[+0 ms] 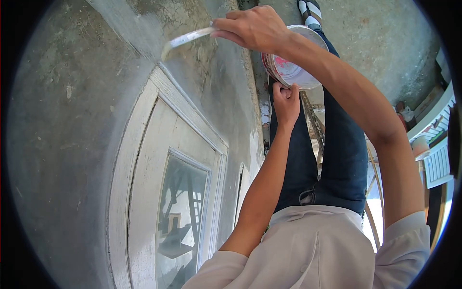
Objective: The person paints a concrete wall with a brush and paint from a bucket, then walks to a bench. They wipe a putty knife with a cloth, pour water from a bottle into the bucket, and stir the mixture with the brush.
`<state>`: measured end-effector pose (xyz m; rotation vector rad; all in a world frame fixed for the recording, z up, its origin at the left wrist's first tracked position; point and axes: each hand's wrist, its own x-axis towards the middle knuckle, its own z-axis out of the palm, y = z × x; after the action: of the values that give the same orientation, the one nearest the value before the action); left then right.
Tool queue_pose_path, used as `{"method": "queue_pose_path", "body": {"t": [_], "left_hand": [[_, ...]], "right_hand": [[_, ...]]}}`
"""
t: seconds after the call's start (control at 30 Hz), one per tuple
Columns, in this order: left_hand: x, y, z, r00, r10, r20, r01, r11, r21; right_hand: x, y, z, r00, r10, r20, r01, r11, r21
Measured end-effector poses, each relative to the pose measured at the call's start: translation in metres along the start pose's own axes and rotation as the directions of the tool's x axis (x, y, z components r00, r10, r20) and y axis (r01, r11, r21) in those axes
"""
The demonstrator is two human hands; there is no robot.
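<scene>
A paintbrush (192,36) with a pale handle is gripped in my right hand (260,31), fingers closed round its end. Its bristle tip meets the grey wall (115,62) just above the corner of a white wooden frame (166,79). My left hand (286,98) pinches the near rim of a paint bucket (305,77). Inside the bucket are whitish paint and a pink-red patch. My right forearm crosses over the bucket and hides part of it.
Left of my body is a white framed window (183,207) with reflecting glass. A metal ladder-like strut (314,120) shows between my legs. White louvred shutters (438,164) stand at the far right. Beyond the bucket lies concrete floor (375,43).
</scene>
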<state>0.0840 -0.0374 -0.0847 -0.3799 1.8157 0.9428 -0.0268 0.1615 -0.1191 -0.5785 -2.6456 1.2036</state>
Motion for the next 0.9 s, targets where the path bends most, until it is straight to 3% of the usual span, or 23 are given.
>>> {"method": "queue_pose_path", "body": {"t": [0.1, 0.17, 0.2, 0.27, 0.37, 0.47, 0.57, 0.7, 0.8, 0.9], "left_hand": [[0.0, 0.01, -0.001, 0.998, -0.057, 0.014, 0.057, 0.998, 0.018], [0.004, 0.002, -0.006, 0.992, -0.109, 0.064, 0.109, 0.994, 0.011], [0.003, 0.007, -0.005, 0.997, -0.057, 0.053, 0.056, 0.998, 0.024], [-0.002, 0.022, -0.002, 0.998, 0.044, 0.035, -0.046, 0.997, 0.058], [0.007, 0.001, -0.014, 0.984, 0.132, 0.118, -0.17, 0.885, 0.433], [0.008, -0.011, -0.016, 0.969, 0.2, 0.148, -0.248, 0.806, 0.538], [0.003, -0.001, -0.011, 0.995, -0.023, 0.095, 0.019, 0.999, 0.047], [0.002, -0.001, -0.004, 1.0, 0.012, -0.008, -0.012, 1.0, 0.005], [0.005, -0.004, -0.01, 0.995, -0.061, 0.081, 0.058, 0.998, 0.037], [-0.005, 0.005, -0.012, 0.989, 0.133, 0.062, -0.147, 0.926, 0.347]], "right_hand": [[-0.001, 0.006, 0.004, 0.944, 0.153, -0.291, -0.141, 0.988, 0.063], [-0.015, -0.014, 0.003, 0.985, 0.175, -0.007, -0.174, 0.981, 0.081], [-0.024, -0.028, 0.003, 0.974, 0.182, 0.134, -0.195, 0.977, 0.09], [-0.049, -0.046, 0.01, 0.949, 0.182, 0.259, -0.225, 0.963, 0.149], [-0.08, -0.052, 0.014, 0.867, 0.004, 0.498, -0.091, 0.984, 0.151], [-0.08, -0.053, 0.018, 0.844, -0.148, 0.515, 0.069, 0.983, 0.171], [-0.035, -0.031, 0.01, 0.981, 0.004, 0.193, -0.021, 0.996, 0.084], [-0.016, -0.007, 0.008, 0.965, 0.23, -0.129, -0.221, 0.972, 0.081], [-0.037, -0.034, 0.004, 0.948, 0.194, 0.253, -0.214, 0.975, 0.053], [-0.076, -0.058, 0.016, 0.898, 0.035, 0.439, -0.097, 0.988, 0.119]]}}
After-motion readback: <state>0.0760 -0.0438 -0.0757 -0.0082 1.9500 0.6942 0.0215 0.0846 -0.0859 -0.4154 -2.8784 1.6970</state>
